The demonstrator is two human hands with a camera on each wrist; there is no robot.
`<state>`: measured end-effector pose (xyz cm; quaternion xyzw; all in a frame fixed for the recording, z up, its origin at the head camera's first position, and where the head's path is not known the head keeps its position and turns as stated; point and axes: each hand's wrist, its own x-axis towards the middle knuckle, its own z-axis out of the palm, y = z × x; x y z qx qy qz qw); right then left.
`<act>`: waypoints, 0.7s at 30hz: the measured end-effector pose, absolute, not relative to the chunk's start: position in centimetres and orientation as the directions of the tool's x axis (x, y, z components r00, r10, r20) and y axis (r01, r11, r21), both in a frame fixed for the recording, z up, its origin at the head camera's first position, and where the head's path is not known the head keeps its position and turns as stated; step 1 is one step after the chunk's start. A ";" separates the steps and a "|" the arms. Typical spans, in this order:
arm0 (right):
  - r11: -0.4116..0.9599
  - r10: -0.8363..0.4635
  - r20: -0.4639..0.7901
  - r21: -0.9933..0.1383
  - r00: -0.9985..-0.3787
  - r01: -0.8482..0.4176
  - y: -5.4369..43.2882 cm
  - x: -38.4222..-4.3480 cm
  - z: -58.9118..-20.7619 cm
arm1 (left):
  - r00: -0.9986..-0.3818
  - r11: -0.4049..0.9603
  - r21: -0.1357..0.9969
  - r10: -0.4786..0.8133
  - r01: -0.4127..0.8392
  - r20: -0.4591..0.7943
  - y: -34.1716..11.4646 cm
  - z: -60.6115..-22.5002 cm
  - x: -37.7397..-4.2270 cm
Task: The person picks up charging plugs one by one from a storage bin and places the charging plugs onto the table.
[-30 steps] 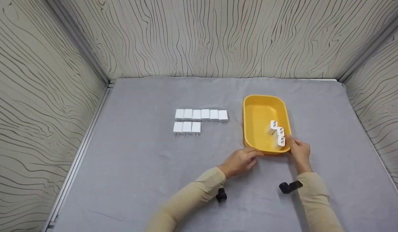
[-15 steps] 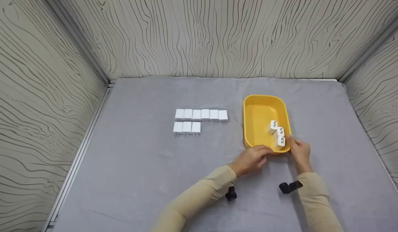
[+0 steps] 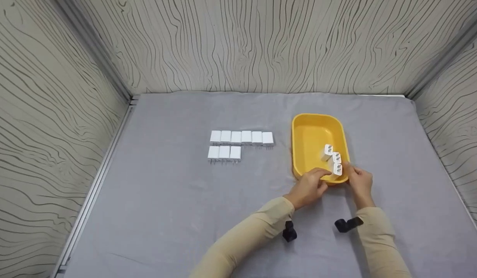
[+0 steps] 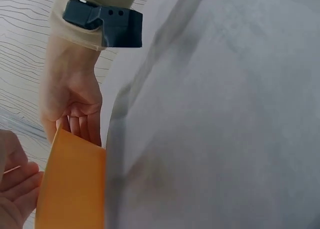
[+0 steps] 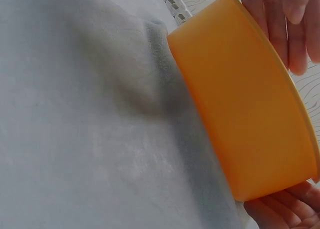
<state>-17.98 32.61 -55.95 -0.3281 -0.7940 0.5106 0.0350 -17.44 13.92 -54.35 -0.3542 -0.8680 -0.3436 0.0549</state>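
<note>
A yellow plastic bin stands on the grey cloth in the head view. Three white plug chargers sit upright in its near right part, prongs up. My right hand grips the bin's right rim near the front corner; the left wrist view has its fingers on the outer wall. Over the near rim is my left hand, its fingertips beside the nearest charger; contact with it cannot be made out. In the right wrist view its fingers are fairly straight and loose, next to the rim.
Left of the bin, several white chargers lie side by side in a row, prongs toward me. A shorter row of three chargers lies in front of it. Patterned panels bound the table at the back and sides.
My left hand has slid right along the bin's near rim, and its fingertips now reach over the rim near the closest charger. The right hand, bin and chargers have stayed put.
</note>
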 end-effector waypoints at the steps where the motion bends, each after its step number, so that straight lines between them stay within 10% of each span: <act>1: 0.252 0.552 -0.289 -0.836 -0.782 0.487 32.6 -18.0 -55.9 | -0.749 0.516 0.564 0.573 0.645 0.332 14.1 -54.3 -17.4; 21: 0.229 0.539 -0.303 -0.846 -0.786 0.482 32.5 -18.1 -55.9 | -0.895 0.620 0.664 0.406 0.418 0.185 16.9 -54.1 -18.0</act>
